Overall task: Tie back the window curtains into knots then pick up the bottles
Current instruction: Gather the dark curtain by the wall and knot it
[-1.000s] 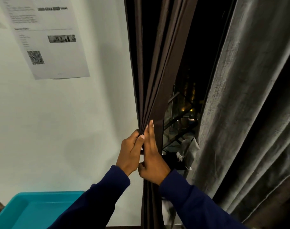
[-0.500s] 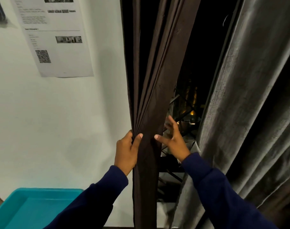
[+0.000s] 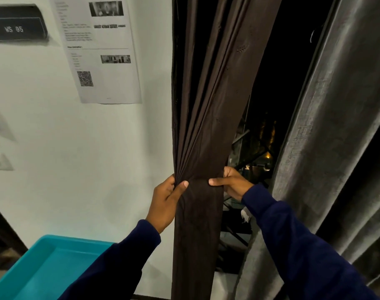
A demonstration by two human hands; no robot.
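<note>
Both hands bunch the pleated brown curtain.

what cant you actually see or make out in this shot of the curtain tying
Head view only:
- Bottles: none in frame.
- Right hand: fingers hidden behind the brown curtain; only the thumb shows in front.
- Left hand: fingertips buried in the folds.
- Paper notice: print too small and blurred to read.
- Teal bin: cut off by the bottom edge and the left sleeve.
- Outside the window: too dark.
</note>
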